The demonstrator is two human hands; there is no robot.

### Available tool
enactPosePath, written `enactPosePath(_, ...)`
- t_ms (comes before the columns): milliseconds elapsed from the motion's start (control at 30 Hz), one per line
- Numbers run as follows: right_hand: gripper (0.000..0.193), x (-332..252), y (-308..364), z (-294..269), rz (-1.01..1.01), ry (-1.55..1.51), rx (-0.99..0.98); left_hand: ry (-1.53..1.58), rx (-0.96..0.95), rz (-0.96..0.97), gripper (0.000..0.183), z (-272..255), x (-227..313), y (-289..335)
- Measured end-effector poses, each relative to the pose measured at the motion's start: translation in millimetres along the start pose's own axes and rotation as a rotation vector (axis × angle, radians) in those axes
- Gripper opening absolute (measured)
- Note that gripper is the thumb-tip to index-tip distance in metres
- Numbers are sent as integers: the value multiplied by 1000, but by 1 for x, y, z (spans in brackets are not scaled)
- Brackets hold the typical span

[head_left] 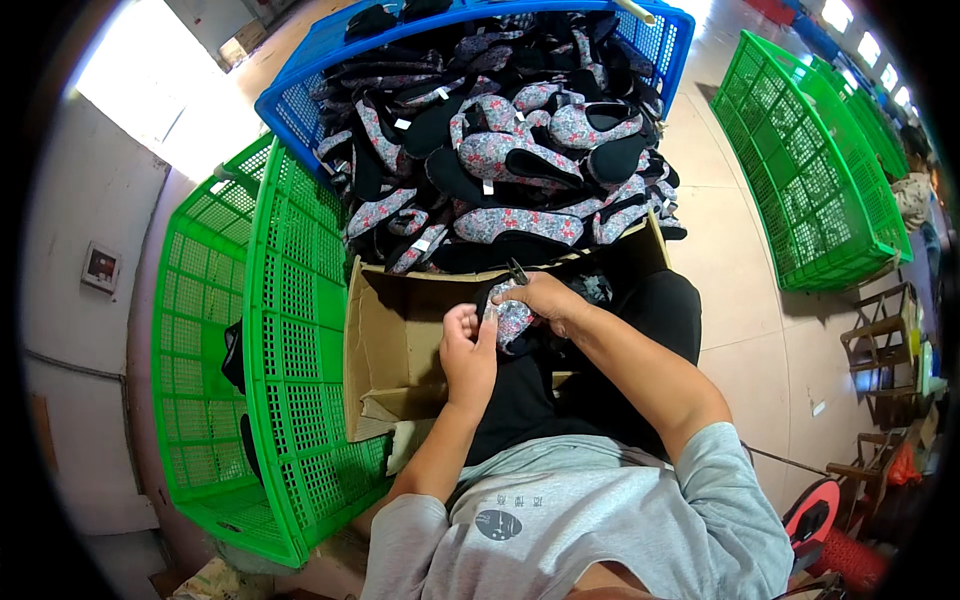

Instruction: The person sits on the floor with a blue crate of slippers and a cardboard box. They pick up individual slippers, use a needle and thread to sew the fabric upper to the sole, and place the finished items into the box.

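Handling floral-cloth slipper (pixel 514 322), left hand (pixel 466 347), right hand (pixel 548 298) gripping pointed tool (pixel 517 270)

Left hand (pixel 470 345), one; right hand (pixel 550 297), one. Floral shoe in hand (pixel 514 318), one. Dark-tipped tool (pixel 517 270), one. Cardboard box (pixel 375 325), one. Blue crate (pixel 668 55), twelve o'clock, one. Green crates: nine o'clock (pixel 310 340), one; two o'clock (pixel 790 165), at least two. Heaped shoes (pixel 520 226), twelve o'clock: many, overlapping.
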State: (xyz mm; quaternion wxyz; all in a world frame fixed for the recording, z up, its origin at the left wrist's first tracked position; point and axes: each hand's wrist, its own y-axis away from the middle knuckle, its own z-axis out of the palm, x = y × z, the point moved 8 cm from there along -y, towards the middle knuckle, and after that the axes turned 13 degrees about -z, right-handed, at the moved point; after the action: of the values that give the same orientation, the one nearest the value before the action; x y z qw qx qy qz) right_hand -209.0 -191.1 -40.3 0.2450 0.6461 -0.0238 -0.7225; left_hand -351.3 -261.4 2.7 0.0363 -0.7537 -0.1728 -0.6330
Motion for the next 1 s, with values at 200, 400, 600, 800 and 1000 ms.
enactPosePath(200, 15, -3, 9, -7, 32, -97, 47, 241, -215, -170, 31, 13, -20, 14)
enactPosePath(400, 20, -2, 4, -2, -117, -38, 99, 237, -244, -253, 36, 10, -22, 18)
enactPosePath(600, 26, -10, 12, 2, -419, 276, 233, 440, -151, -344, 27, 6, -38, 19)
enactPosePath(800, 26, -14, 25, 11, -605, 512, 358, -328, 136, 70, 21, -8, -16, 20)
enactPosePath(1000, 25, -18, 28, 12, -660, 455, 368, -559, 356, 473, 20, -4, 31, 32)
